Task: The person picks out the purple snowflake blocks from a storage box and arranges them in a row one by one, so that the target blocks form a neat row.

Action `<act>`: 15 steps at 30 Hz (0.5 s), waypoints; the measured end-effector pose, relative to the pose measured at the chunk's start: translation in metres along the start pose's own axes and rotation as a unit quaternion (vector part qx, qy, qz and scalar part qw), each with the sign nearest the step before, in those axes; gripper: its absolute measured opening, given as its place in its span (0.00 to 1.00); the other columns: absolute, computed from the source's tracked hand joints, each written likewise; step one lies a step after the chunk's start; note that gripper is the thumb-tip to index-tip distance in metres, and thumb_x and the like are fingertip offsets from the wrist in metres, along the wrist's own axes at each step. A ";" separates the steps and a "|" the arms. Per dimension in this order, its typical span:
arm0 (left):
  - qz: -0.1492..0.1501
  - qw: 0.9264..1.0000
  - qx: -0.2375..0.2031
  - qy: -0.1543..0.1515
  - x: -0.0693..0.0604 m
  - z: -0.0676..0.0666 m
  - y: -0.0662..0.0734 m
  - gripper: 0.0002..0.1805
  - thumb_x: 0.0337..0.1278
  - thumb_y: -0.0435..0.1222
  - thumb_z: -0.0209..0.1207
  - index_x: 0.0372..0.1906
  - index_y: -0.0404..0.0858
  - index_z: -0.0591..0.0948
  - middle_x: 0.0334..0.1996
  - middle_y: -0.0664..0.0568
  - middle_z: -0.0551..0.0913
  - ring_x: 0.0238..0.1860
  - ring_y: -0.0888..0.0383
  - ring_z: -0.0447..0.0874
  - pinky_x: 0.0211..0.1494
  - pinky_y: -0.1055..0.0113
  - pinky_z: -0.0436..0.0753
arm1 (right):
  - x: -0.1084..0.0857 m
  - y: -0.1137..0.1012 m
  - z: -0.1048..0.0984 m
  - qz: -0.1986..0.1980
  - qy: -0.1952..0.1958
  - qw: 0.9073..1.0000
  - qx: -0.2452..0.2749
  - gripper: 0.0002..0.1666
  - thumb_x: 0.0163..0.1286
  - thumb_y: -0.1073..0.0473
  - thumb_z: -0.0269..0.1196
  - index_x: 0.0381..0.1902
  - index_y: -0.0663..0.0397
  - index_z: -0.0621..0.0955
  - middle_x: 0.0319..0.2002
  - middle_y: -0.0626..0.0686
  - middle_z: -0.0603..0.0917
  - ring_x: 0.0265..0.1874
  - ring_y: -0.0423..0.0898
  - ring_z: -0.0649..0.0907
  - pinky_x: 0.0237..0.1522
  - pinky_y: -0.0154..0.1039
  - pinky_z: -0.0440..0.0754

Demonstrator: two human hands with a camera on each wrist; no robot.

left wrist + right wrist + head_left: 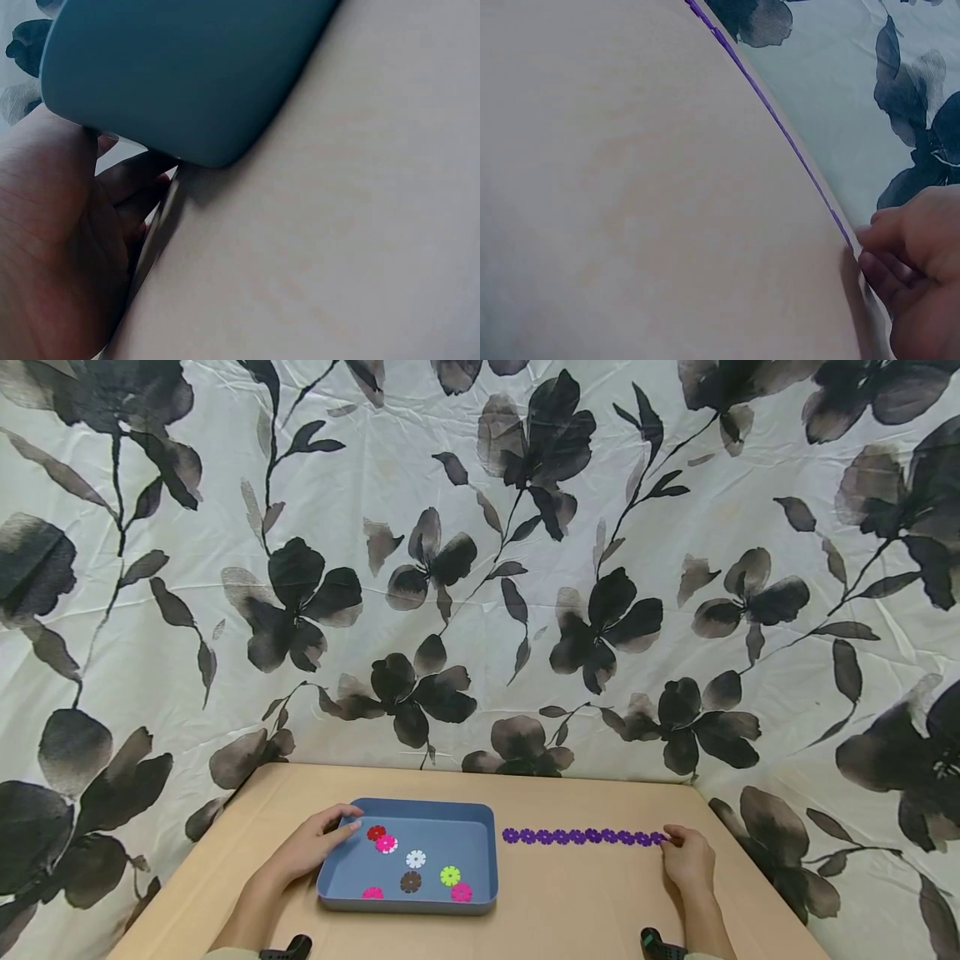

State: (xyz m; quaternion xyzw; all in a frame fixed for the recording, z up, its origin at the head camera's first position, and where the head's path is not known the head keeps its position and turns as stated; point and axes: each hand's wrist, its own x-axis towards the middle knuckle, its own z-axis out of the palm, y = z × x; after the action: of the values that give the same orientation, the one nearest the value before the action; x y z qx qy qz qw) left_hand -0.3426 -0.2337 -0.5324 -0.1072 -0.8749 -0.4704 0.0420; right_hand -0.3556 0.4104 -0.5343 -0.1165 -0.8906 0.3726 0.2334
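A blue-grey tray [408,814] stands on the table, left of centre in the head view. My left hand [318,839] holds its upper left edge, thumb at the rim; the left wrist view shows the tray [180,75] from the side, with the left hand [60,225] against it and its fingers partly hidden. To the right of the tray runs a straight row of purple flower-shaped discs [577,837], joined or overlapping. My right hand [688,856] pinches its right end. From the right wrist, the row [780,124] looks like a thin strip leading to the fingertips of the right hand [911,262].
Inside the tray lie several loose flower discs: red [376,832], pink [461,892], white [416,859], brown [410,882] and yellow-green [450,875]. Beneath everything is a light wooden table [570,902]. A floral cloth [517,610] hangs behind the table's far edge.
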 end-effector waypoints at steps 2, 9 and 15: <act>-0.002 1.000 -0.001 0.000 0.000 0.000 0.001 0.19 0.75 0.49 0.59 0.61 0.44 0.82 0.68 0.42 0.79 0.77 0.35 0.65 0.78 0.33 0.63 | 0.001 -0.003 0.000 0.000 0.002 1.000 0.007 0.17 0.72 0.70 0.61 0.56 0.71 0.82 0.48 0.72 0.84 0.51 0.69 0.82 0.54 0.62 0.78; -0.005 1.000 -0.003 -0.002 0.000 0.001 0.003 0.19 0.75 0.49 0.59 0.61 0.45 0.82 0.69 0.42 0.78 0.78 0.35 0.65 0.78 0.33 0.62 | 0.002 -0.030 0.006 -0.013 -0.043 0.996 0.075 0.19 0.76 0.67 0.61 0.62 0.66 0.81 0.56 0.69 0.84 0.55 0.62 0.83 0.36 0.25 0.81; -0.015 1.000 -0.024 0.013 0.000 -0.001 0.005 0.28 0.74 0.53 0.59 0.69 0.43 0.78 0.71 0.42 0.76 0.76 0.37 0.68 0.78 0.37 0.66 | -0.003 -0.066 0.020 -0.066 -0.071 0.991 0.095 0.17 0.76 0.62 0.64 0.60 0.61 0.84 0.55 0.64 0.86 0.54 0.55 0.83 0.43 0.25 0.80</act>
State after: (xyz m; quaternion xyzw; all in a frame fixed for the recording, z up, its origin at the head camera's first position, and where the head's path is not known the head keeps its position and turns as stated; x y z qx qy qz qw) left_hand -0.3413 -0.2319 -0.5283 -0.0891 -0.8643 -0.4931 0.0437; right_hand -0.3651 0.3516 -0.4999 -0.0077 -0.8713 0.4465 0.2034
